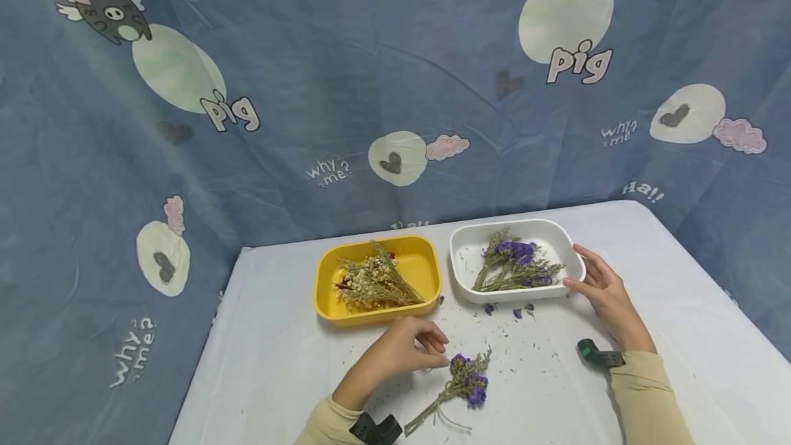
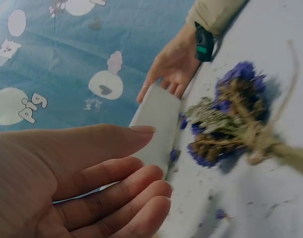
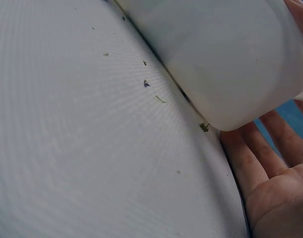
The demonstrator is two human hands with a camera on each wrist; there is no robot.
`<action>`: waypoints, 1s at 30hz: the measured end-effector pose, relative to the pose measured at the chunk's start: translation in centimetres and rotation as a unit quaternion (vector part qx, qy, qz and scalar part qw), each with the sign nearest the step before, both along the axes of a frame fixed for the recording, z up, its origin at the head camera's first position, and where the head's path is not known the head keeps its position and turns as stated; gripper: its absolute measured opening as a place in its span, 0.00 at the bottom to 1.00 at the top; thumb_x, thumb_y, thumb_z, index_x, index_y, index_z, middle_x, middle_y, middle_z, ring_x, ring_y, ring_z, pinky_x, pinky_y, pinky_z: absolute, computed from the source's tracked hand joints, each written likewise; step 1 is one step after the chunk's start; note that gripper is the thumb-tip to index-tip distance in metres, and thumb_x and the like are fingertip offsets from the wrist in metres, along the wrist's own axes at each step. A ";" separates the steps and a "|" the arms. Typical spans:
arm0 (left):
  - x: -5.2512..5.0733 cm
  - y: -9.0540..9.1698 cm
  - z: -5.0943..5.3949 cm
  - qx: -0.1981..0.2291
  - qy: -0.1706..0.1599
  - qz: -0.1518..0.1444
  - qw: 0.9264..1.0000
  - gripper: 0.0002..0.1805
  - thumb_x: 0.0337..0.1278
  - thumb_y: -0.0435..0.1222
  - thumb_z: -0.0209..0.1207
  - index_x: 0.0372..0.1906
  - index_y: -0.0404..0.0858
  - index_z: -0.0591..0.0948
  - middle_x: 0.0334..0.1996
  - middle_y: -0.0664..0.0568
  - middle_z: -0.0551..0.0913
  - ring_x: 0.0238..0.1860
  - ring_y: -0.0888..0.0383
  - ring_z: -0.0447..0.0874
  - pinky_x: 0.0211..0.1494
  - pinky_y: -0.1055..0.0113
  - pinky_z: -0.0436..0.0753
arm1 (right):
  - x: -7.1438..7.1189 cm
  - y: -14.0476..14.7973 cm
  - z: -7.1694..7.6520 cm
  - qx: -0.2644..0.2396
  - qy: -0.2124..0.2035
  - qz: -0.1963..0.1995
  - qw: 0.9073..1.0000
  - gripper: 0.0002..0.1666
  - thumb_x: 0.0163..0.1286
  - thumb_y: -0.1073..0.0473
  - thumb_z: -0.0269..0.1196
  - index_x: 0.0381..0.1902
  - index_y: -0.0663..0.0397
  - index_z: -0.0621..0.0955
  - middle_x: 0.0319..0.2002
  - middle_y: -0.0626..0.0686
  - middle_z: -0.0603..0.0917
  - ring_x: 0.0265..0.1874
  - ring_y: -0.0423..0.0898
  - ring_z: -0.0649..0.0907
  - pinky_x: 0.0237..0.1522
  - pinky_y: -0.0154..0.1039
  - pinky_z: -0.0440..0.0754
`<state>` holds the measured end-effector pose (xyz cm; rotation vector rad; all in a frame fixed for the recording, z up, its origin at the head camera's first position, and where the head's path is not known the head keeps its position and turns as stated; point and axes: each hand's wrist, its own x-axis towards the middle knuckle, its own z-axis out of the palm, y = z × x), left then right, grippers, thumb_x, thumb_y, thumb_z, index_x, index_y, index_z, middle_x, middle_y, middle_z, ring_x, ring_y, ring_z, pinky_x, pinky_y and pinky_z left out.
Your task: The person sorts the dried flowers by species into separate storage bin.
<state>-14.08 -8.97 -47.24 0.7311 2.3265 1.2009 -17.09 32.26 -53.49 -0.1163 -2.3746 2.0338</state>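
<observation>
A small bunch of dried purple flowers (image 1: 472,383), its stems tied with twine, lies on the white tabletop. Just left of its blooms hovers my left hand (image 1: 404,352), fingers loosely bent and thumb extended; the left wrist view shows nothing in this hand (image 2: 106,183). At the back right, my right hand (image 1: 608,290) grips the right end of a white tray (image 1: 467,292), thumb at the front corner and fingers round the far side. Dried purple flowers (image 1: 516,263) with green stems lie inside that tray. Its outer wall (image 3: 215,64) fills much of the right wrist view.
Left of the white tray stands a yellow tray (image 1: 426,273) holding dried cream flowers and stalks (image 1: 377,280). Fallen purple petals (image 1: 518,312) and plant crumbs dot the cloth before the trays. A blue printed curtain (image 1: 346,88) hangs behind the table.
</observation>
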 end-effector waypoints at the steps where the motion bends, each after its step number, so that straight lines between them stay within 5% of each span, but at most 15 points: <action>1: 0.3 0.0 -0.1 0.000 -0.005 -0.001 1.000 0.15 0.52 0.34 0.76 0.43 0.32 0.88 0.34 0.50 0.91 0.31 0.70 0.84 0.38 0.77 0.85 | 0.0 0.0 0.0 -0.001 0.001 0.000 1.000 0.50 0.72 0.57 0.69 0.83 0.32 0.57 0.84 0.57 0.54 0.74 0.36 0.69 0.62 0.17 0.74; 14: 2.7 0.0 -1.4 -0.007 -0.077 -0.002 0.997 0.13 0.43 0.30 0.79 0.36 0.35 0.89 0.29 0.51 0.90 0.26 0.69 0.83 0.34 0.77 0.84 | 0.0 -0.1 0.0 0.006 0.000 0.000 1.000 0.50 0.72 0.57 0.69 0.83 0.33 0.56 0.84 0.58 0.53 0.75 0.36 0.69 0.63 0.17 0.74; 30: 3.1 0.4 -2.2 -0.016 -0.075 -0.004 0.997 0.10 0.44 0.26 0.77 0.33 0.37 0.88 0.26 0.56 0.88 0.23 0.71 0.81 0.33 0.78 0.84 | 0.1 0.1 0.0 0.003 -0.003 0.001 1.000 0.51 0.72 0.58 0.68 0.84 0.34 0.55 0.84 0.57 0.52 0.81 0.48 0.62 0.64 0.18 0.74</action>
